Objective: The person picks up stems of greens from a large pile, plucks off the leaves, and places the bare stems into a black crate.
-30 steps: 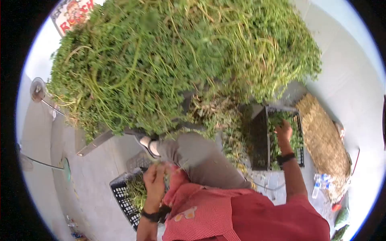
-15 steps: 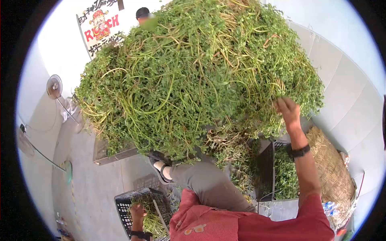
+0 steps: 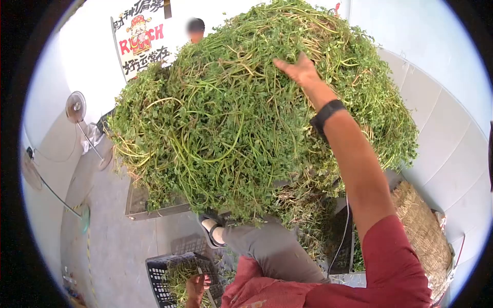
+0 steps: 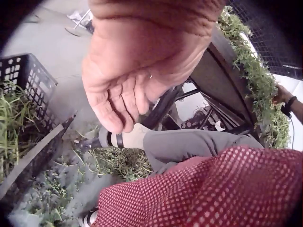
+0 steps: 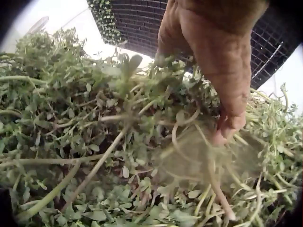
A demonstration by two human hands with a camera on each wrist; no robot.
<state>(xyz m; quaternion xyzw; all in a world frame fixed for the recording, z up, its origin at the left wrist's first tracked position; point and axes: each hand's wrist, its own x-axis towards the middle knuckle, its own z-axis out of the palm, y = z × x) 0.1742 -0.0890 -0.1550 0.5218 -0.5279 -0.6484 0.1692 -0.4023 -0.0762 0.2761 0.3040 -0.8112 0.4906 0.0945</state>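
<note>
A large heap of green leafy stems fills the middle of the head view. My right hand reaches over its upper part, thumb spread away from the fingers. In the right wrist view, that hand's fingertips point down among the loose stems. Low in the head view, my left hand is over a black plastic crate with thin stems in it. The left wrist view shows the left hand with loosely bent fingers and nothing in them, beside that crate.
The heap lies on a low table. A second black crate stands at the right, partly behind my arm, near a woven straw sack. Loose stems litter the floor before the heap. A standing fan is at the left.
My right hand has gone from the right crate up past the heap's edge to its upper part. The left hand has moved down from my knee to the left crate. The head view has tilted up.
</note>
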